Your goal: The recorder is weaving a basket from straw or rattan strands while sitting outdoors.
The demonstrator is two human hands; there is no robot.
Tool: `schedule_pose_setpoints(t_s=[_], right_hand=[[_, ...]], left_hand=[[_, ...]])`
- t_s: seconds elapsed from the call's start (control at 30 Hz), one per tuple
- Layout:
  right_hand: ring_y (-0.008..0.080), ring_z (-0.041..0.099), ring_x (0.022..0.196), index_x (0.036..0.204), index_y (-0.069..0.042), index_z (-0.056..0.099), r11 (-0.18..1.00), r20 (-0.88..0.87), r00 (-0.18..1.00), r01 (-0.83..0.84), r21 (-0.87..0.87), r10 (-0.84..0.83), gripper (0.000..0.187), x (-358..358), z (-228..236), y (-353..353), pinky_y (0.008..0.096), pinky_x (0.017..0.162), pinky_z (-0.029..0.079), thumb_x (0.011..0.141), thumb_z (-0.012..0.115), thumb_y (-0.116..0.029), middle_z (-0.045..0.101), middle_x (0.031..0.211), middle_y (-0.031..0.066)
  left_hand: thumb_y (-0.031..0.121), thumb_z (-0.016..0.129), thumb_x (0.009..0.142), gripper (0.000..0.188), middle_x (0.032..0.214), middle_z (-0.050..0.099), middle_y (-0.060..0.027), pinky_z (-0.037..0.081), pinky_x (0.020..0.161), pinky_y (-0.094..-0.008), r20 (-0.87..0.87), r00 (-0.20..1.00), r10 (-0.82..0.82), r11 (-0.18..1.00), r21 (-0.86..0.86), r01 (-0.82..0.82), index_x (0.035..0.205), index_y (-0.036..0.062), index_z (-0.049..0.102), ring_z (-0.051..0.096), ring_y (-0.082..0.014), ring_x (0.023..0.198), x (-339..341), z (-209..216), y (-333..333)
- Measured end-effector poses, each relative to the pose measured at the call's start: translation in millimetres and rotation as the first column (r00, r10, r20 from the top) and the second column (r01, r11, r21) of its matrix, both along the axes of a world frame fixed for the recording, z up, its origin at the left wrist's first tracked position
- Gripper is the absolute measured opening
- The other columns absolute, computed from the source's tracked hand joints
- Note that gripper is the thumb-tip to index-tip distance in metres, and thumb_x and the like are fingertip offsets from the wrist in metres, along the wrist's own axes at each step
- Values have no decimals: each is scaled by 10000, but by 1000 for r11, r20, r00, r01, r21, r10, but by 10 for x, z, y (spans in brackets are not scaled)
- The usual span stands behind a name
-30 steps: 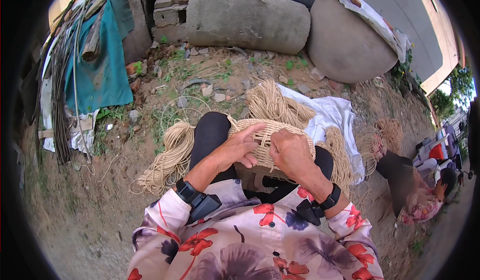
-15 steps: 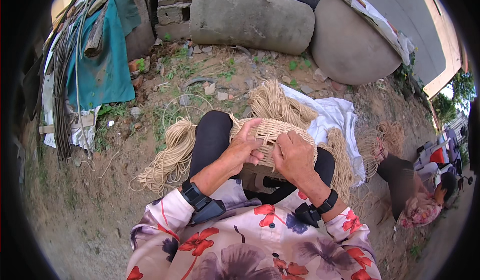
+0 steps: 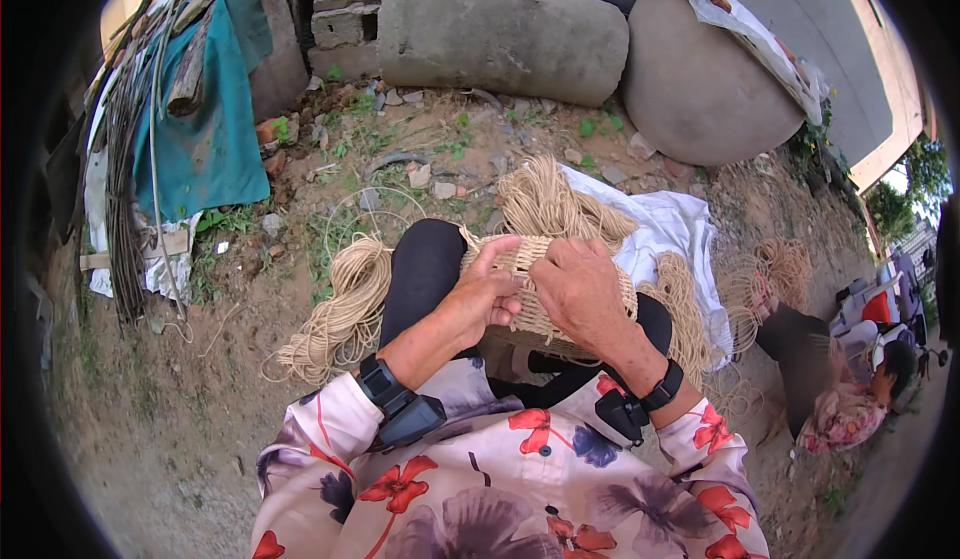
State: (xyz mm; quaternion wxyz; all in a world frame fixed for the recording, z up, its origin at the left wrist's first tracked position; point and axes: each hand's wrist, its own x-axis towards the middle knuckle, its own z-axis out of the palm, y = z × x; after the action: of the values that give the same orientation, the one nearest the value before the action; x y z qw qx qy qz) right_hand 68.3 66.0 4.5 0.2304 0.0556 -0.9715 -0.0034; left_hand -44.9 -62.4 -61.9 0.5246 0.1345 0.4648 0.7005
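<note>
A woven piece of tan cord (image 3: pixel 545 337), shaped like a small basket, lies across my lap between my knees. My left hand (image 3: pixel 482 294) rests against its left part, one digit stretched out over the weave and the others apart and half bent. The fingers of my right hand (image 3: pixel 582 294) are pinched together at the middle of the weave, close to the left fingertips. What they grip is hidden under the hand. Beyond the piece is a thick hank of tan cord (image 3: pixel 560 204); another hank (image 3: pixel 345 309) lies beside my left knee.
More cord (image 3: pixel 682 314) lies by my right knee on a white sheet (image 3: pixel 675 224). A concrete cylinder (image 3: pixel 500 39) and a large round grey vessel (image 3: pixel 700 79) stand at the back. Left is a teal cloth (image 3: pixel 205 129). Another person (image 3: pixel 835 389) sits at right near loose cord.
My right hand has moved slightly up and left over the weave, turning more knuckles-up and covering the gap seen there before. My left hand has stayed nearly in place.
</note>
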Motion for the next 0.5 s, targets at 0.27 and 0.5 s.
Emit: schedule_pose_setpoints(t_s=[0.27, 0.5], right_hand=[[307, 664, 846, 950, -105, 672, 984, 398, 901, -176, -23, 171, 209, -187, 83, 158, 421, 741, 503, 745, 647, -74, 660, 897, 111], [349, 665, 855, 929, -68, 656, 992, 554, 822, -119, -52, 127, 221, -233, 179, 198, 457, 719, 532, 713, 609, -58, 672, 893, 144]], left_hand=[[-19, 529, 869, 617, 744, 554, 12, 382, 405, -206, -3, 1000, -28, 1000, 7, 28, 1427, 184, 362, 543, -74, 530, 45, 54, 38], [8, 553, 877, 583, 708, 544, 25, 388, 407, -203, -104, 993, -60, 998, 6, 61, 1411, 176, 390, 538, -65, 521, -28, -32, 32]])
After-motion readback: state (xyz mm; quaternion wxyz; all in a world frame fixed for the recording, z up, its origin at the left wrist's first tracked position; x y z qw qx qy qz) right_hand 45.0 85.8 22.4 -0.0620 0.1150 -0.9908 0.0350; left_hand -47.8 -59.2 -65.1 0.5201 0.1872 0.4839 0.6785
